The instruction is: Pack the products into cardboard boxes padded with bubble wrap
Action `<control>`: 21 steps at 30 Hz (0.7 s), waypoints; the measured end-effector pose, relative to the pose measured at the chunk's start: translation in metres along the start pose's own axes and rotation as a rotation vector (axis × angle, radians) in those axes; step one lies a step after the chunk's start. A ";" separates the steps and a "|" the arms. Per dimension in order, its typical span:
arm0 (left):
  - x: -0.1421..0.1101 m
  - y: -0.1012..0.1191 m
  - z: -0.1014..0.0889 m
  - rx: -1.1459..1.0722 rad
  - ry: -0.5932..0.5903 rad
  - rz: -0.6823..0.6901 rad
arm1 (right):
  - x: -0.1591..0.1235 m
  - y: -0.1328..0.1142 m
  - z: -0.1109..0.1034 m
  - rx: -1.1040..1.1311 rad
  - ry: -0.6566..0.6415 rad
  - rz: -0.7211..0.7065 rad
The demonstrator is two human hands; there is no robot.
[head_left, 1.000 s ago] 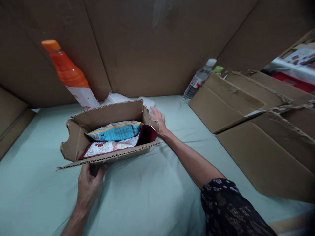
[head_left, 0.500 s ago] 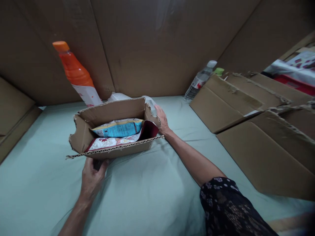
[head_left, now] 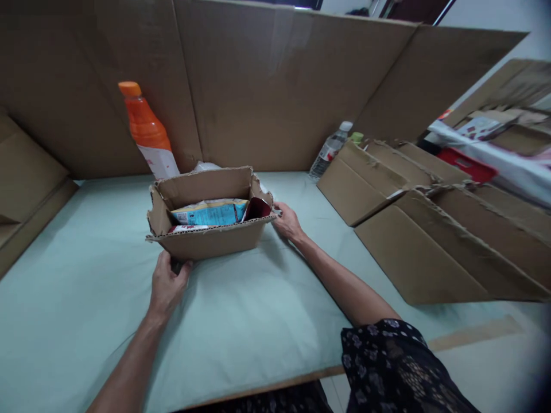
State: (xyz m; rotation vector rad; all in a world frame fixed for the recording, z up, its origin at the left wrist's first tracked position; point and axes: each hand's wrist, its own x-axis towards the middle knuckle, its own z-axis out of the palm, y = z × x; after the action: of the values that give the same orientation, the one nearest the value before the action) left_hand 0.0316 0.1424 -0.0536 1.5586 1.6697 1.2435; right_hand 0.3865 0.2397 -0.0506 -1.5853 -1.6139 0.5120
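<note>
A small open cardboard box (head_left: 215,241) with ragged, torn top edges stands on the pale green cloth. Inside lie a blue and cream packet (head_left: 215,212) and a dark red and white packet (head_left: 257,209), partly hidden by the near wall. My left hand (head_left: 169,281) grips the box low at its near left corner, its thumb against the near wall and the other fingers partly hidden. At the right end, my right hand (head_left: 287,221) holds the box wall, with the fingertips hidden behind it.
An orange bottle (head_left: 148,132) leans at the tall cardboard wall (head_left: 267,92). Some clear plastic (head_left: 205,166) shows behind the box. To the right are a clear water bottle (head_left: 330,152), a green cap (head_left: 357,137) and open cardboard boxes (head_left: 413,246). Another carton (head_left: 26,183) stands left.
The view has tilted up, bringing the table's front edge into sight. My right hand has come nearer along the box's right end. My left hand keeps its place at the near left corner.
</note>
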 end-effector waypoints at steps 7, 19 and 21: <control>-0.006 0.004 -0.005 -0.016 0.038 0.003 | -0.112 -0.049 -0.015 -0.133 -0.177 -0.039; -0.016 0.005 -0.015 0.011 0.174 0.038 | -0.151 -0.094 0.008 0.377 -0.608 -0.215; -0.018 0.009 -0.018 0.015 0.241 0.051 | -0.151 -0.089 0.007 0.465 -0.636 -0.137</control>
State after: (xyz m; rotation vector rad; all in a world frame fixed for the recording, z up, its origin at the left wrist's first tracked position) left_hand 0.0234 0.1192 -0.0417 1.5180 1.7990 1.4987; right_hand 0.3084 0.0843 -0.0265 -1.0005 -1.8532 1.3053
